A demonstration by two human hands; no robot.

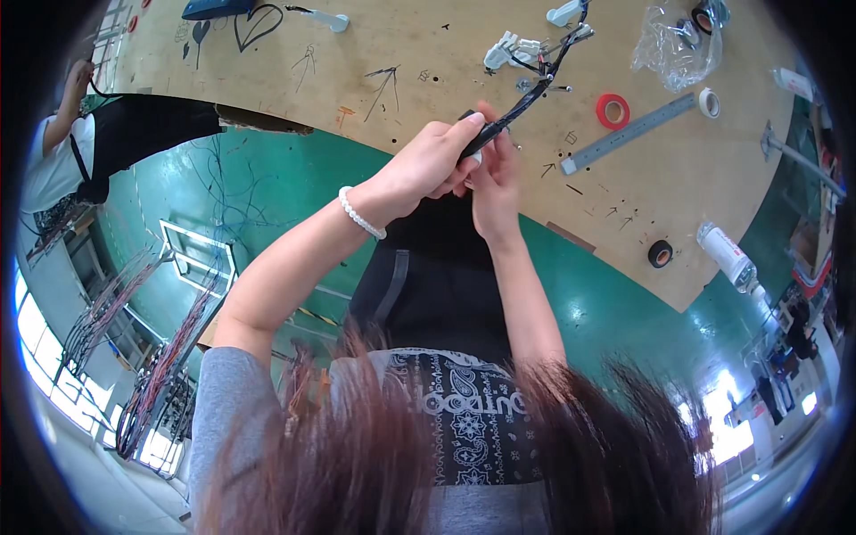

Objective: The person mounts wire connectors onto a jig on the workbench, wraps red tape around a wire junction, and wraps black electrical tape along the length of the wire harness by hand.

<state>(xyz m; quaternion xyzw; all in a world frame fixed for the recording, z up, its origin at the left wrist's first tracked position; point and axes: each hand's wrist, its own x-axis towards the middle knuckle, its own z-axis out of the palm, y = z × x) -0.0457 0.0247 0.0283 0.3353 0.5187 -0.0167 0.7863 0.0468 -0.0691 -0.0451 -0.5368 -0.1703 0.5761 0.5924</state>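
Note:
A black taped wire harness (pixel 528 100) runs from my hands up and right over the near edge of the wooden board. My left hand (pixel 435 159) is closed around its lower end, thumb on top. Just beside and below, my right hand (pixel 496 192) has its fingers bent close to the harness; they are slightly smeared and partly behind the left hand. A small white bit shows between the hands, too small to name. White connectors (pixel 510 50) and thin branches hang from the harness's far part, near small posts on the board.
On the wooden board (pixel 499 259) lie a red tape roll (pixel 613 111), a steel ruler (pixel 629 134), a white tape roll (pixel 709 102), a black tape roll (pixel 660 253) and a clear plastic bag (pixel 678 49). A bottle (pixel 727 257) is by the right edge. Another person (pixel 67 147) stands at left.

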